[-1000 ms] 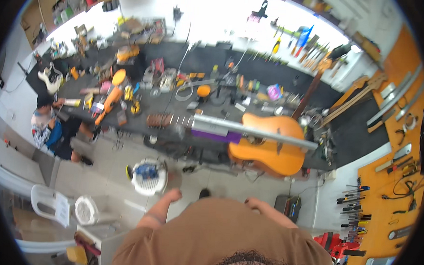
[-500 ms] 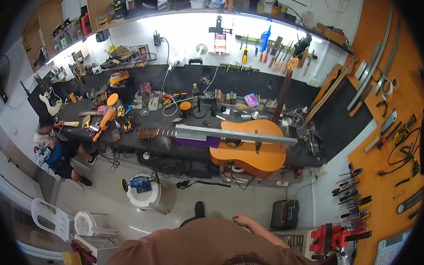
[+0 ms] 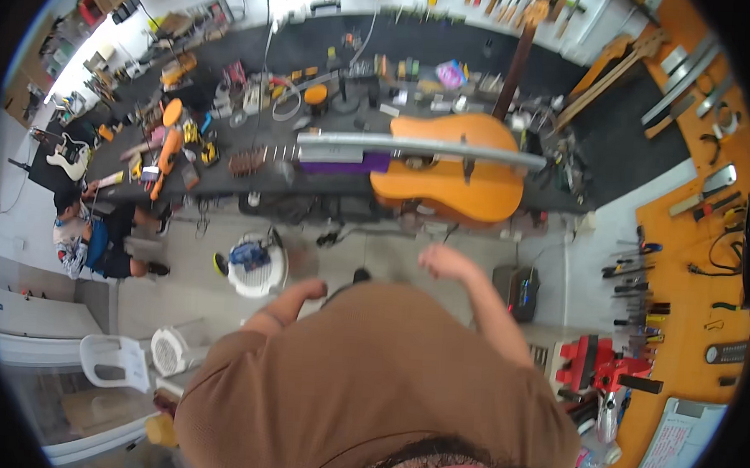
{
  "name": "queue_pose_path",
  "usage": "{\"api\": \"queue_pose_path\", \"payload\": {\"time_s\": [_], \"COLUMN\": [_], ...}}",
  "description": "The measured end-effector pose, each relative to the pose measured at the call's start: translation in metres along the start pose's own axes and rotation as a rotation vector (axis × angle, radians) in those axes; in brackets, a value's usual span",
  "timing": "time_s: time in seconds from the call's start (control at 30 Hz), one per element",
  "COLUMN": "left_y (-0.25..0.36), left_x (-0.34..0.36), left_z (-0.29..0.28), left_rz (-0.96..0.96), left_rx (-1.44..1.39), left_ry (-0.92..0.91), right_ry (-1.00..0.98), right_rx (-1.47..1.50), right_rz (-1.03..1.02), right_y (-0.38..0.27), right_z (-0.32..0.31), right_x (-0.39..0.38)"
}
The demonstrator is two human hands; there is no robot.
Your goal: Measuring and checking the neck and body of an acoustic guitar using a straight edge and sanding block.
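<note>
My right hand point(image 3: 442, 260) hangs over the floor in front of the workbench, its fingers loosely curled and nothing visible in them. Lower and to the left, my left hand point(image 3: 312, 289) is beside my body, slightly blurred, with its fingers hidden under it. Neither touches anything I can see. On the bench lies an acoustic guitar point(image 3: 490, 185) with an orange-tan body, nearest to my right hand. A long grey metal bar point(image 3: 504, 155) runs across its body and neck. Beneath the bar, a purple cloth point(image 3: 376, 162) covers part of the neck.
A white stool point(image 3: 264, 279) bears a blue power tool point(image 3: 248, 255). At the left sits another person point(image 3: 99, 239). A black amplifier box point(image 3: 516, 292) stands on the floor at right, near a red vise point(image 3: 591, 363). Tools hang on the orange board point(image 3: 691, 273); the bench holds scattered tools.
The view has tilted down, so the bench sits higher and the shelf has left the picture. Both my forearms now show; my left hand has come into view and my right hand appears farther forward.
</note>
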State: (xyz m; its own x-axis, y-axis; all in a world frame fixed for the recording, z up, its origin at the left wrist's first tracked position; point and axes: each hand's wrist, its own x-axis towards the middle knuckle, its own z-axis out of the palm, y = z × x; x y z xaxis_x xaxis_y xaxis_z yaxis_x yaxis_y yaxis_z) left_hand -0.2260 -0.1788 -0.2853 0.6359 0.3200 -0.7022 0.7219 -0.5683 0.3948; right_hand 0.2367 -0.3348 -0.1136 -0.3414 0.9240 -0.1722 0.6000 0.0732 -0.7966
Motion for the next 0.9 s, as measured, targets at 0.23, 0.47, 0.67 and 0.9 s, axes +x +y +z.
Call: {"api": "queue_pose_path", "payload": {"time_s": [0.23, 0.47, 0.67, 0.9], "left_y": [0.021, -0.034, -0.002, 0.224], "left_x": [0.043, 0.085, 0.05, -0.203], "left_z": [-0.1, -0.121, -0.146, -0.562], "left_rz": [-0.083, -0.092, -0.169, -0.007], "left_rx": [-0.342, 0.054, -0.14, 0.234], "left_ry": [0.136, 0.015, 0.093, 0.593], "right_ry": [0.607, 0.501, 0.347, 0.923], "right_rx": [-0.436, -0.898, -0.773, -0.486], "right_rz": [0.046, 0.065, -0.036, -0.639], "right_y": [-0.095, -0.045, -0.042, -0.174], "right_z": [-0.116, -0.15, -0.183, -0.487], "right_x": [0.086, 0.18, 0.16, 0.174]}}
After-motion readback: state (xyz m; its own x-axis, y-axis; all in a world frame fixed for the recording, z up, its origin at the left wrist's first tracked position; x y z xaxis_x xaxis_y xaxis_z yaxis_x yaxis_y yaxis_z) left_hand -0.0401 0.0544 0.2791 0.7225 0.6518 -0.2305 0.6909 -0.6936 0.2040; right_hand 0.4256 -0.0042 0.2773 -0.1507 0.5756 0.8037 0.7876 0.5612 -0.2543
